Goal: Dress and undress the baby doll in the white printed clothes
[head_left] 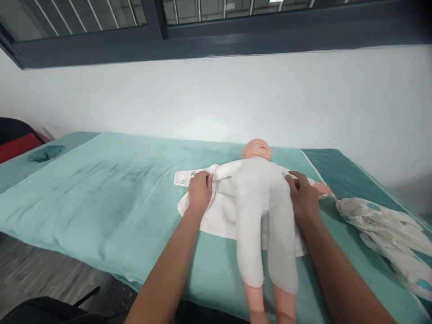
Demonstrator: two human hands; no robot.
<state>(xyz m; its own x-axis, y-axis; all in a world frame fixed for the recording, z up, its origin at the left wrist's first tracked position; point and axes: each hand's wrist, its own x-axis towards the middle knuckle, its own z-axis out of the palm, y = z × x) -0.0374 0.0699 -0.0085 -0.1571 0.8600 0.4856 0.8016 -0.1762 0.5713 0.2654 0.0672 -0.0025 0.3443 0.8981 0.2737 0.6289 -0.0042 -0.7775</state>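
Observation:
A baby doll [258, 193] with a white cloth body lies on its back, head towards the wall and legs towards me. Under its back a white baby shirt [219, 216] with a small print on the sleeve is spread open. My left hand [200, 191] is closed on the shirt at the sleeve, by the doll's arm on the left; that sleeve lies flat beyond my fingers. On the other side, my right hand [303, 195] pinches the shirt beside the doll's other arm, whose small hand shows past the cloth. My fingertips are partly hidden.
A green padded bed [135, 202] runs along the white wall [151, 99], below a dark window frame. Printed baby clothes [388, 229] lie crumpled at the right. A red and black object [16, 144] stands at the far left, and a black item [43, 310] is at the lower left.

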